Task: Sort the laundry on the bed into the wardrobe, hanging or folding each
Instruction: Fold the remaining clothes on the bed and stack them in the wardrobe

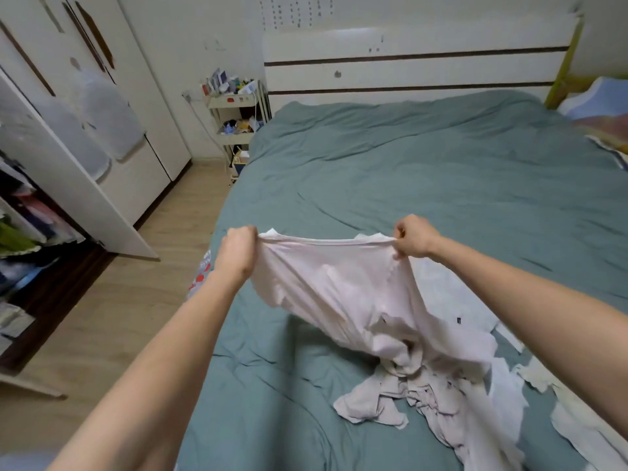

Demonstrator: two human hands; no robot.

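1. My left hand [238, 248] is curled tight on one end of a pale pink garment [343, 294]. I grip its top edge in my fist.
2. My right hand [413, 237] pinches the other end of that same edge. My fingers are curled round the cloth.
3. The edge is pulled straight between my two hands, up above the bed [424, 171].
4. The rest of the pink garment hangs down from my hands. Its lower part touches the bed and bunches up there.
5. More laundry lies on the bed near me, below my right arm. It is a pile of clothes [458, 396], white and pale pink, all crumpled. The hanging garment runs down into this pile, and I cannot tell where one ends and the next starts.
6. The bed has a blue-green cover with soft wrinkles. A white headboard [407, 73] with two dark lines stands at the far end.
7. The wardrobe [88, 137] is on my left, across a strip of wood floor [112, 311]. One door stands open, and I can see folded clothes on shelves inside.
8. A small white cart [238, 127] full of little things stands between the wardrobe and the bed, by the wall.
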